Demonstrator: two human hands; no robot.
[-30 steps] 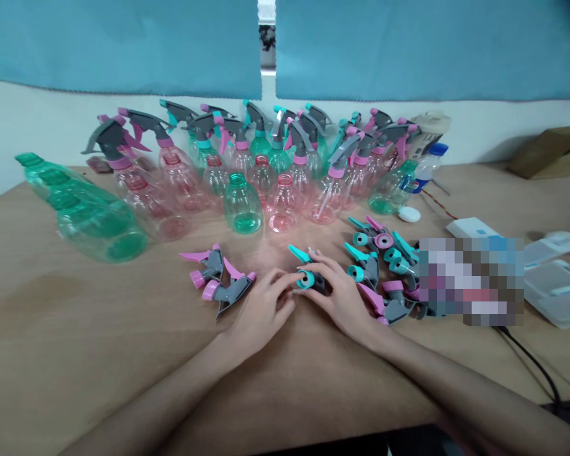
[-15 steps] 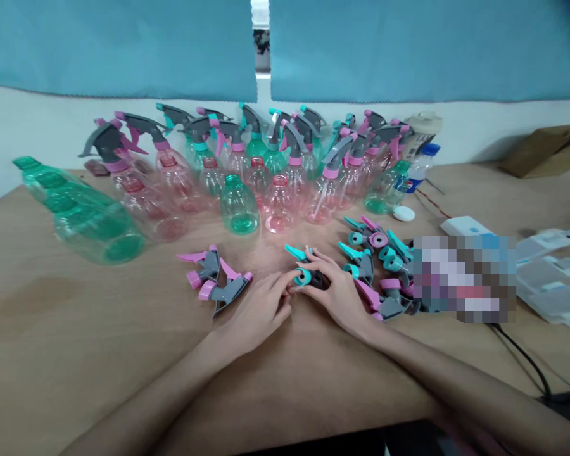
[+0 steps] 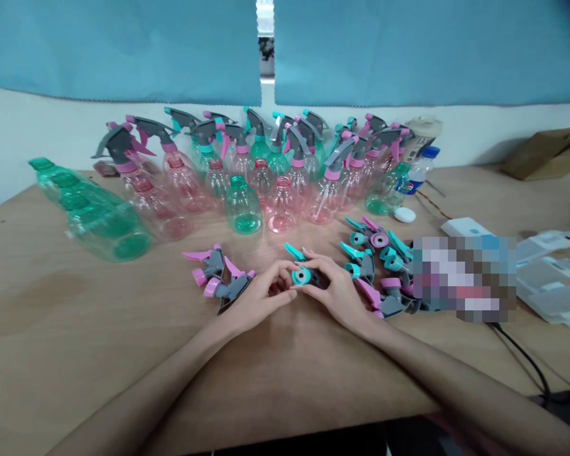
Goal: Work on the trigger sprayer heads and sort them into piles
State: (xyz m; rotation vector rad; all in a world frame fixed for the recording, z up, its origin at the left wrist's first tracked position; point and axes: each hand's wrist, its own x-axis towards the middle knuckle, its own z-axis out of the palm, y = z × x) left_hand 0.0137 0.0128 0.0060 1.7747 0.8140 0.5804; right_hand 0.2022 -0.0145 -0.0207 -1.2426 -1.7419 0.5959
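A trigger spray head (image 3: 301, 275) with a teal collar and teal lever is between my hands, its open collar facing me. My right hand (image 3: 335, 288) grips its grey body from the right. My left hand (image 3: 266, 294) has curled fingers and its thumb at the collar's left edge. Left of my left hand lie two pink-and-grey spray heads (image 3: 228, 288). Several loose teal and pink spray heads (image 3: 361, 263) lie to the right of my right hand. Uncapped bottles stand beyond, including a green bottle (image 3: 243, 209) and a pink bottle (image 3: 282, 209).
Several bottles with spray heads fitted (image 3: 297, 168) stand along the wall. Green bottles (image 3: 104, 225) are grouped at the left. A blue-capped bottle (image 3: 422, 168), a white oval object (image 3: 404, 215), a white box (image 3: 465, 229), cables (image 3: 527, 354) and a cardboard box (image 3: 546, 152) are at the right.
My left index finger has drawn back from the collar's opening, and the left fingers are now curled beside it. The right hand keeps its grip. The view has shifted slightly.
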